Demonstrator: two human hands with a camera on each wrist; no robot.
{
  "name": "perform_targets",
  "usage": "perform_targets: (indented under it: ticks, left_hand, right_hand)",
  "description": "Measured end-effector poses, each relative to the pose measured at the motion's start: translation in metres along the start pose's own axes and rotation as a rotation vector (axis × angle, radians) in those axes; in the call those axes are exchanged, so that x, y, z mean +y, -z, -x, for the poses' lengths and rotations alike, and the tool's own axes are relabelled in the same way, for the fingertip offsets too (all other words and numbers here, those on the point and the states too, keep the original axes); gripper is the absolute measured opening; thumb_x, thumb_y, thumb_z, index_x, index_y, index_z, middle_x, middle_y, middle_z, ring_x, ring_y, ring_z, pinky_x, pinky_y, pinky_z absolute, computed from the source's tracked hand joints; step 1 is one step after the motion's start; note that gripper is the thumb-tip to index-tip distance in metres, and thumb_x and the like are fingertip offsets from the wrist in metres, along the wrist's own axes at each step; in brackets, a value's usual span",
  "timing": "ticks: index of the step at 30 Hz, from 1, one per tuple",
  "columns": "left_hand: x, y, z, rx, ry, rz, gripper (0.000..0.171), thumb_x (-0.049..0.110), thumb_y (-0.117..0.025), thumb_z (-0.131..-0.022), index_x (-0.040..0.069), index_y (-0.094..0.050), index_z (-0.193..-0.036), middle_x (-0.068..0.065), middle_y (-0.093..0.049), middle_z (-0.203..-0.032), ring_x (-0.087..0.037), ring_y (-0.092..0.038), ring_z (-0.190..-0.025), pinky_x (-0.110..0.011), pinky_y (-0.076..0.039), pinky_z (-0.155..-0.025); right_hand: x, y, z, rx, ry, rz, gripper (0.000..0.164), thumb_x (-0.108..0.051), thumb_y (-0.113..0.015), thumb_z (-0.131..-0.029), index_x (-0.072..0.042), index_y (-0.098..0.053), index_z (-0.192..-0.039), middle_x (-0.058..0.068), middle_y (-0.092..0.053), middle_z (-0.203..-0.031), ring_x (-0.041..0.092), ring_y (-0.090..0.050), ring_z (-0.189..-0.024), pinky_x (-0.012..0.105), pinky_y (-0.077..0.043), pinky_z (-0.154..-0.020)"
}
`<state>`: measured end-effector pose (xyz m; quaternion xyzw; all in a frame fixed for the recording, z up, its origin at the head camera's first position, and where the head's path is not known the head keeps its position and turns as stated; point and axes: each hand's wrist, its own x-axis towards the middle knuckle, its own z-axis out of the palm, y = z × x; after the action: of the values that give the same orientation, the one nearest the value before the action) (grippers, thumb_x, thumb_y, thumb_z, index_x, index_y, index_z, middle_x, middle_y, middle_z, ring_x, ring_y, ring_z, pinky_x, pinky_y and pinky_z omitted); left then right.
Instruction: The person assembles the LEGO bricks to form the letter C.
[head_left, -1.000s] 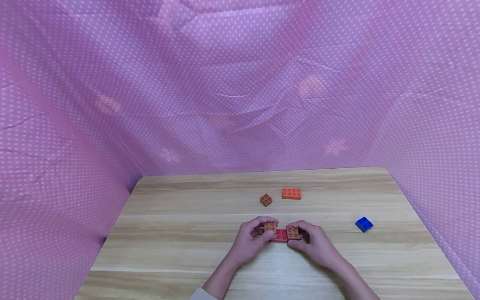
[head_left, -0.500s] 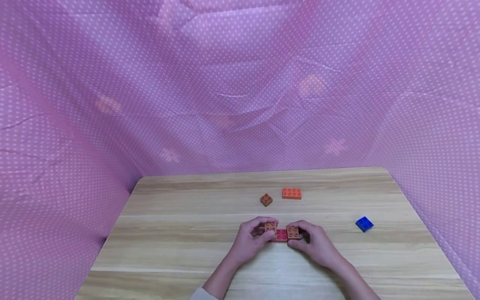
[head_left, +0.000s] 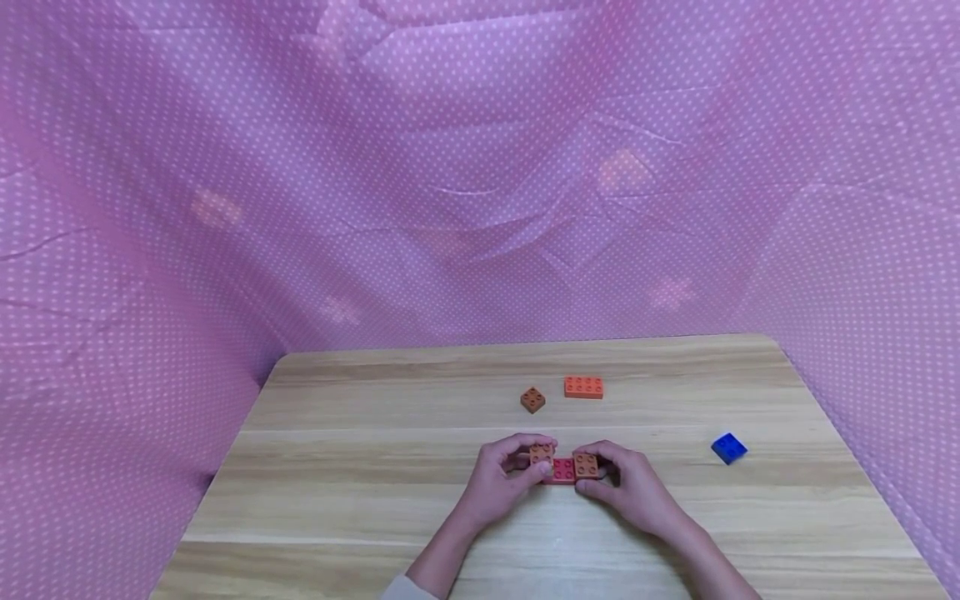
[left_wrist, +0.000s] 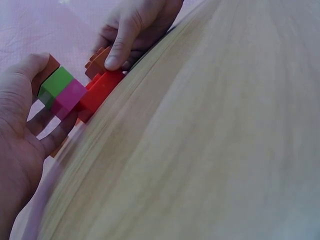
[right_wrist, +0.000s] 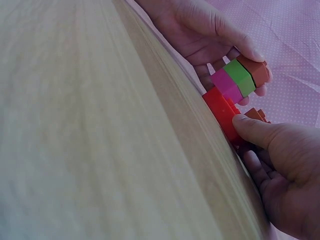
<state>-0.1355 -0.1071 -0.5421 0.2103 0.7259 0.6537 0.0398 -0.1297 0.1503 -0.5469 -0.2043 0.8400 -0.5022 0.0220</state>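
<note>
A long red building brick (head_left: 560, 471) lies on the table between both hands. On its left end rises a stack: a magenta brick (left_wrist: 69, 99), a green brick (left_wrist: 56, 84) above it and a brown brick (head_left: 542, 453) on top. My left hand (head_left: 498, 482) grips this stack, its thumb at the top brown brick and its fingers behind. Another brown brick (head_left: 586, 466) sits on the red brick's right end. Thumb and fingers of my right hand (head_left: 628, 490) pinch that end, the thumb across the side of the brown and red bricks; its fingertips behind are partly hidden.
Beyond the hands lie a small brown brick (head_left: 532, 400), turned cornerwise, and a long orange brick (head_left: 583, 387). Farther right is a blue brick (head_left: 729, 448). A pink dotted cloth (head_left: 480, 208) hangs around the wooden table (head_left: 337, 467).
</note>
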Motion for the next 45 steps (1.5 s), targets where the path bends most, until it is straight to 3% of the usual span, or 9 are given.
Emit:
perform_targets:
  ticks: [11, 26, 32, 36, 40, 43, 45]
  left_hand:
    - [0.0005, 0.0007, -0.0013, -0.003, 0.002, -0.002, 0.033, 0.018, -0.080, -0.096, 0.018, -0.075, -0.128, -0.001, -0.075, -0.122, -0.019, -0.073, -0.104, -0.038, -0.063, -0.093]
    - [0.0022, 0.0015, -0.0024, -0.023, -0.062, -0.020, 0.033, 0.016, -0.078, -0.097, 0.010, -0.073, -0.129, -0.008, -0.075, -0.127, -0.017, -0.075, -0.100, -0.037, -0.065, -0.089]
    - [0.0018, 0.0024, -0.0031, -0.050, -0.023, -0.016, 0.034, 0.016, -0.077, -0.098, 0.016, -0.072, -0.132, -0.008, -0.073, -0.129, -0.018, -0.074, -0.098, -0.036, -0.065, -0.088]
    - [-0.0032, 0.0025, -0.0030, -0.080, -0.012, -0.006, 0.041, 0.015, -0.075, -0.099, 0.020, -0.066, -0.139, -0.009, -0.069, -0.132, -0.018, -0.071, -0.100, -0.035, -0.064, -0.087]
    - [-0.0053, 0.0009, -0.0033, -0.076, -0.036, 0.010, 0.052, 0.014, -0.074, -0.100, 0.012, -0.057, -0.148, -0.010, -0.065, -0.139, -0.020, -0.069, -0.113, -0.036, -0.063, -0.091]
    - [-0.0050, -0.0023, -0.0043, -0.062, -0.036, 0.023, 0.049, 0.015, -0.072, -0.102, 0.009, -0.057, -0.148, -0.012, -0.065, -0.140, -0.021, -0.067, -0.120, -0.037, -0.063, -0.093]
    - [-0.0048, -0.0037, -0.0038, -0.054, -0.025, 0.025, 0.041, 0.016, -0.071, -0.103, 0.011, -0.062, -0.143, -0.016, -0.067, -0.136, -0.019, -0.069, -0.115, -0.035, -0.064, -0.090]
  right_hand:
    - [0.0010, -0.0006, -0.0003, 0.000, -0.005, -0.006, 0.041, -0.019, -0.087, -0.088, -0.013, -0.073, -0.126, -0.006, -0.075, -0.113, 0.009, -0.068, -0.095, 0.026, -0.059, -0.081]
    - [0.0000, -0.0008, -0.0007, -0.003, -0.014, -0.001, 0.041, -0.020, -0.087, -0.088, -0.014, -0.073, -0.126, -0.007, -0.075, -0.112, 0.009, -0.068, -0.094, 0.026, -0.059, -0.081]
    - [-0.0005, -0.0004, -0.0008, 0.000, -0.025, 0.015, 0.042, -0.021, -0.088, -0.088, -0.014, -0.073, -0.126, -0.008, -0.075, -0.114, 0.009, -0.068, -0.096, 0.026, -0.058, -0.083]
    - [-0.0004, -0.0007, -0.0006, -0.002, -0.023, 0.004, 0.042, -0.020, -0.088, -0.088, -0.013, -0.073, -0.127, -0.007, -0.075, -0.113, 0.009, -0.067, -0.095, 0.026, -0.058, -0.082]
    - [-0.0002, -0.0003, -0.0004, -0.003, -0.015, -0.007, 0.042, -0.019, -0.087, -0.088, -0.013, -0.072, -0.127, -0.007, -0.075, -0.112, 0.010, -0.067, -0.093, 0.026, -0.058, -0.081]
    - [0.0002, 0.0006, 0.0000, -0.003, -0.020, -0.002, 0.042, -0.020, -0.087, -0.088, -0.015, -0.073, -0.127, -0.008, -0.075, -0.114, 0.010, -0.068, -0.098, 0.027, -0.058, -0.085]
    - [0.0001, 0.0002, 0.0000, -0.003, -0.028, 0.002, 0.041, -0.021, -0.088, -0.088, -0.017, -0.073, -0.126, -0.009, -0.075, -0.116, 0.010, -0.068, -0.102, 0.027, -0.058, -0.088]
